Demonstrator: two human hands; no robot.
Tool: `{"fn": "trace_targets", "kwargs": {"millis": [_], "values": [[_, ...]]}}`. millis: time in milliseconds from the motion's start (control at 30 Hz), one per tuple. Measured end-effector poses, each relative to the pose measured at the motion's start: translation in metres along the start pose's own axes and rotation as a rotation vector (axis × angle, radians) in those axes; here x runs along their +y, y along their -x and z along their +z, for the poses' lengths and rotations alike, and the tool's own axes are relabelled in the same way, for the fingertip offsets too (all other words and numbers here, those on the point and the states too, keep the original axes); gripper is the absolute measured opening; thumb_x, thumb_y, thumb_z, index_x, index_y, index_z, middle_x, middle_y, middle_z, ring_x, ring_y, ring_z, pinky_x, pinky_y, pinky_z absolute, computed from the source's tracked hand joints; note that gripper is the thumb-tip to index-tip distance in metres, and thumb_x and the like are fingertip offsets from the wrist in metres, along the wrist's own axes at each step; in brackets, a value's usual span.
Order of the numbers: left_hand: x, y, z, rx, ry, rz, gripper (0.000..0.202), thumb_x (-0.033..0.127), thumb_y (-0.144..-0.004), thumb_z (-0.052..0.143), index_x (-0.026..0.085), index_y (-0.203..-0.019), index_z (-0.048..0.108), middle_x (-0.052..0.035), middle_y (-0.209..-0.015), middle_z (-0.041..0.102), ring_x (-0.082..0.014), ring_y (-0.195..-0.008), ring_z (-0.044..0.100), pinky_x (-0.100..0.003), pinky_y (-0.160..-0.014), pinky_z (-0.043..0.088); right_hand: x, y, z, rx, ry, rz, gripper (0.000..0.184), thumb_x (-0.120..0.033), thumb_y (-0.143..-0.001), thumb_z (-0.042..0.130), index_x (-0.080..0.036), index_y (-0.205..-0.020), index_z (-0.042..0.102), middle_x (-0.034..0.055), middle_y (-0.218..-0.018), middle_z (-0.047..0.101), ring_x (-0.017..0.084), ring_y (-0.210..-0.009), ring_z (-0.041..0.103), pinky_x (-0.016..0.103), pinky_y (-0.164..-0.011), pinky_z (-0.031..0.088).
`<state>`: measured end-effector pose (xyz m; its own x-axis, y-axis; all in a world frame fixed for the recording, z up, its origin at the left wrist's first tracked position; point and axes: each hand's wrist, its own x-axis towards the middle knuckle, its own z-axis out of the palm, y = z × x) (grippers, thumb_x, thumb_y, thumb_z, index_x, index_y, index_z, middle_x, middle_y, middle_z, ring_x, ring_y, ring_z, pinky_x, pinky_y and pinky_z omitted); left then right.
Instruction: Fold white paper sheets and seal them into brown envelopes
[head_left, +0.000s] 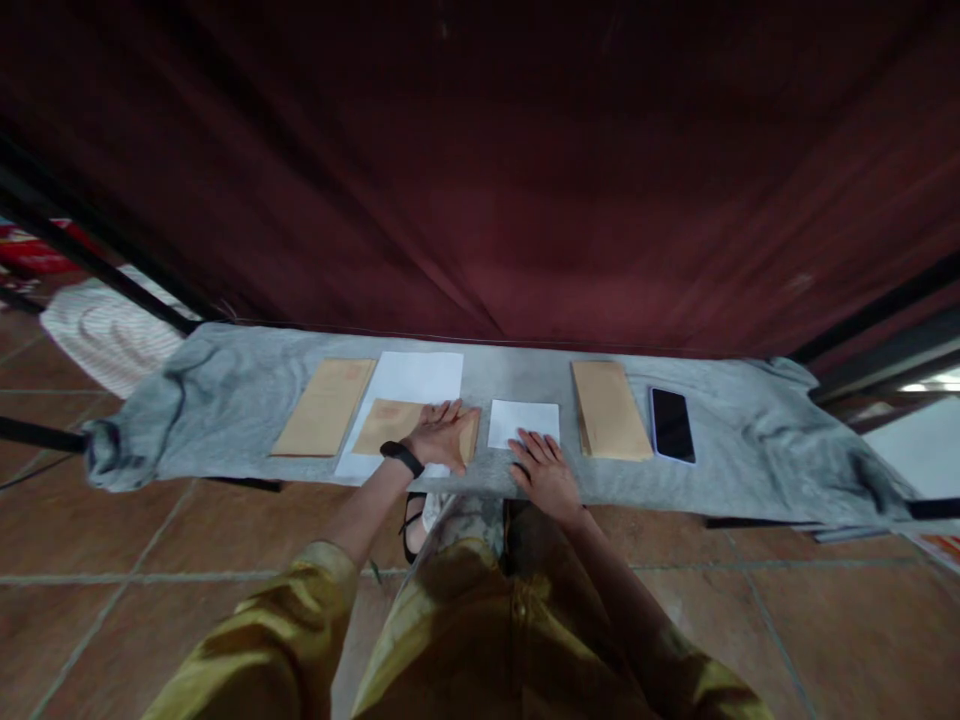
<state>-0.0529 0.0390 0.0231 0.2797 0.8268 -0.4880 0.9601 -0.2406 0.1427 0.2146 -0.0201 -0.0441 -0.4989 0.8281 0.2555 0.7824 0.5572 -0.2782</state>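
My left hand [444,436], with a black band on the wrist, lies flat with fingers stretched out on a brown envelope [388,426] that rests on a white sheet of paper [412,382]. My right hand [546,470] lies flat, fingers apart, on the near edge of a small folded white paper [523,420]. Both hands press down and hold nothing.
A grey cloth [225,400] covers the narrow table. One brown envelope [325,408] lies at the left, another brown envelope stack [609,410] at the right, with a black phone [671,424] beside it. A dark red curtain [480,170] hangs behind. Brown floor tiles lie below.
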Motion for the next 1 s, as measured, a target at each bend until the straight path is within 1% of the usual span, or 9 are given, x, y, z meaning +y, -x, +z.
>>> {"fn": "trace_targets", "kwargs": {"millis": [100, 267, 367, 467, 600, 667, 800, 1000], "values": [[0.001, 0.002, -0.003, -0.006, -0.009, 0.001, 0.134, 0.064, -0.051, 0.083, 0.032, -0.162, 0.015, -0.0155, -0.172, 0.005, -0.0412, -0.157, 0.006, -0.061, -0.123, 0.006, 0.0, 0.0, -0.001, -0.005, -0.003, 0.005, 0.044, -0.038, -0.105, 0.048, -0.024, -0.147, 0.054, 0.0069, -0.157, 0.048, 0.027, -0.146, 0.043, 0.051, -0.123, 0.03], [0.006, 0.004, -0.011, 0.013, 0.008, -0.01, 0.119, 0.058, -0.063, 0.079, 0.029, -0.162, 0.02, -0.0157, -0.172, 0.012, -0.0386, -0.157, 0.013, -0.054, -0.124, 0.011, 0.001, 0.0, 0.0, 0.0, -0.007, 0.001, 0.044, -0.038, -0.105, 0.048, -0.025, -0.146, 0.054, 0.0065, -0.158, 0.047, 0.027, -0.146, 0.043, 0.051, -0.123, 0.029], [0.008, 0.001, -0.012, 0.027, -0.008, -0.028, 0.118, 0.055, -0.062, 0.081, 0.028, -0.161, 0.022, -0.0161, -0.171, 0.013, -0.0387, -0.156, 0.014, -0.054, -0.123, 0.012, 0.001, 0.0, 0.001, 0.004, -0.007, -0.001, 0.045, -0.039, -0.104, 0.049, -0.025, -0.146, 0.054, 0.0064, -0.157, 0.048, 0.027, -0.146, 0.043, 0.051, -0.123, 0.029], [0.008, -0.002, -0.008, 0.032, -0.015, -0.027, 0.117, 0.055, -0.063, 0.081, 0.029, -0.16, 0.023, -0.0163, -0.171, 0.014, -0.0388, -0.156, 0.015, -0.055, -0.123, 0.013, 0.002, 0.0, 0.002, 0.006, -0.007, -0.002, 0.045, -0.039, -0.104, 0.049, -0.025, -0.147, 0.053, 0.0064, -0.157, 0.048, 0.027, -0.146, 0.043, 0.05, -0.123, 0.029], [0.006, -0.003, -0.004, 0.014, -0.019, 0.0, 0.119, 0.058, -0.064, 0.079, 0.03, -0.161, 0.018, -0.0177, -0.171, 0.012, -0.0387, -0.157, 0.013, -0.062, -0.122, 0.009, 0.002, 0.0, 0.002, 0.007, -0.006, -0.004, 0.045, -0.039, -0.104, 0.049, -0.025, -0.147, 0.053, 0.0065, -0.157, 0.048, 0.027, -0.146, 0.043, 0.05, -0.123, 0.029], [0.006, -0.003, -0.004, 0.001, -0.026, 0.02, 0.121, 0.06, -0.062, 0.08, 0.031, -0.162, 0.017, -0.0175, -0.171, 0.011, -0.0389, -0.157, 0.011, -0.063, -0.122, 0.006, 0.002, 0.0, 0.002, 0.009, -0.006, -0.006, 0.045, -0.039, -0.104, 0.05, -0.025, -0.147, 0.054, 0.0066, -0.157, 0.048, 0.027, -0.145, 0.043, 0.05, -0.123, 0.029], [0.009, -0.003, -0.008, -0.007, -0.039, 0.052, 0.123, 0.059, -0.058, 0.081, 0.03, -0.161, 0.021, -0.0166, -0.171, 0.012, -0.0405, -0.156, 0.013, -0.058, -0.122, 0.012, 0.002, 0.0, 0.003, 0.019, -0.004, -0.001, 0.045, -0.038, -0.104, 0.05, -0.026, -0.147, 0.054, 0.0068, -0.156, 0.05, 0.027, -0.145, 0.044, 0.051, -0.122, 0.03], [0.014, 0.0, -0.014, 0.021, -0.064, 0.086, 0.116, 0.049, -0.06, 0.079, 0.027, -0.16, 0.025, -0.0159, -0.169, 0.021, -0.0382, -0.155, 0.021, -0.052, -0.122, 0.017, 0.004, 0.0, 0.005, 0.014, -0.001, -0.008, 0.046, -0.04, -0.104, 0.05, -0.026, -0.148, 0.053, 0.0068, -0.156, 0.049, 0.027, -0.146, 0.043, 0.051, -0.123, 0.029]]}}
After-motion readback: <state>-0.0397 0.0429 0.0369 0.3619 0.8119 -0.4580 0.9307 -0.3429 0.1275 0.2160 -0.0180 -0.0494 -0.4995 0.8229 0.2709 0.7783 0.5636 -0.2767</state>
